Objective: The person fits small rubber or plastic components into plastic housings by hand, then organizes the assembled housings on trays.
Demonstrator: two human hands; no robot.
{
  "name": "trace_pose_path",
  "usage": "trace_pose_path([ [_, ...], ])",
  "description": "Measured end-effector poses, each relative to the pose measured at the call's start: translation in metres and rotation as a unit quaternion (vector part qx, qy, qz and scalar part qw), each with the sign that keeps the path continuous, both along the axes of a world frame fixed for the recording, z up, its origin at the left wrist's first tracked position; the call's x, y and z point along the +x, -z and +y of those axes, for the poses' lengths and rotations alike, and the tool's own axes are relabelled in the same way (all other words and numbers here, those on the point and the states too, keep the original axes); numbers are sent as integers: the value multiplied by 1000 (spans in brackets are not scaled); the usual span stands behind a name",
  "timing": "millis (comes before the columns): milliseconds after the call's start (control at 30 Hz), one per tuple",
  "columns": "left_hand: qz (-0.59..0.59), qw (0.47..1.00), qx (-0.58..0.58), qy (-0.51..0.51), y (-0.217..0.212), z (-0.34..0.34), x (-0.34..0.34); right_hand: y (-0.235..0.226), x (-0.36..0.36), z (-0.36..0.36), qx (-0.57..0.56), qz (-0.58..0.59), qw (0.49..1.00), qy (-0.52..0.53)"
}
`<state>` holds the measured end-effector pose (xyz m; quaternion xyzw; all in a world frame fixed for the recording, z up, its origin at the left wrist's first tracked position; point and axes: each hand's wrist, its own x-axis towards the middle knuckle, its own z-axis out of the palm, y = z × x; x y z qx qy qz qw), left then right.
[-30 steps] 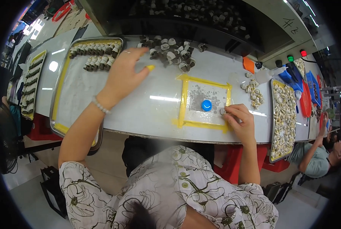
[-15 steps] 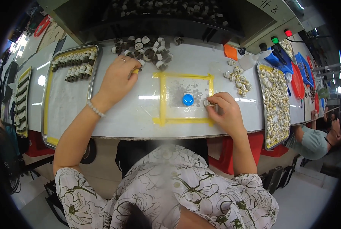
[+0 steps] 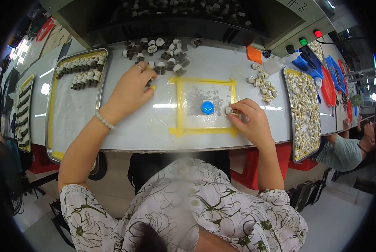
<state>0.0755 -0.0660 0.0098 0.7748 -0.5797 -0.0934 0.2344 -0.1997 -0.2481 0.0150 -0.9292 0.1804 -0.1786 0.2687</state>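
Observation:
My left hand point(image 3: 133, 90) is closed beside the near edge of a pile of small dark-and-white parts point(image 3: 170, 54). A bit of a dark grey part point(image 3: 148, 83) shows between its fingers and thumb; the rest is hidden. Yellow covers a fingertip of that hand. My right hand point(image 3: 253, 121) pinches a small white-and-brown part point(image 3: 230, 111) at the right side of a yellow-taped square point(image 3: 179, 109). Left of this part, a round blue cap-like piece point(image 3: 207, 108) rests inside the square, among grey smudges.
On the left, a metal tray point(image 3: 50, 113) carries rows of dark-and-white parts. A full tray of white-and-brown parts point(image 3: 305, 113) is at right, near a small loose pile point(image 3: 263, 87). A squeeze bottle point(image 3: 276, 64) and a machine box point(image 3: 288, 25) stand behind. A co-worker point(image 3: 343, 151) sits far right.
My left hand has drawn slightly back from the pile, uncovering more of its near edge. The right hand and its part have shifted very little.

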Motion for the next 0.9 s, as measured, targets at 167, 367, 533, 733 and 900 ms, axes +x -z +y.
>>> trace_pose_path([
  [167, -80, 995, -63, -9, -9, 2, -9, 1, 1, -2, 29, 2, 1000, 2],
  [367, -124, 981, -129, 79, 11, -66, -16, 0, 4, 0, 21, 3, 1000, 5],
  [533, -201, 972, -56, 105, 21, -63, -12, 2, 0, -1, -4, -9, 1000, -7],
  [733, -185, 975, -31, 118, 6, -9, -4, 1, 2, -2, 37, -4, 999, 1],
  [900, -135, 982, -83, 102, 6, 7, -10, -5, 5, -2, 46, 23, 999, -3],
])
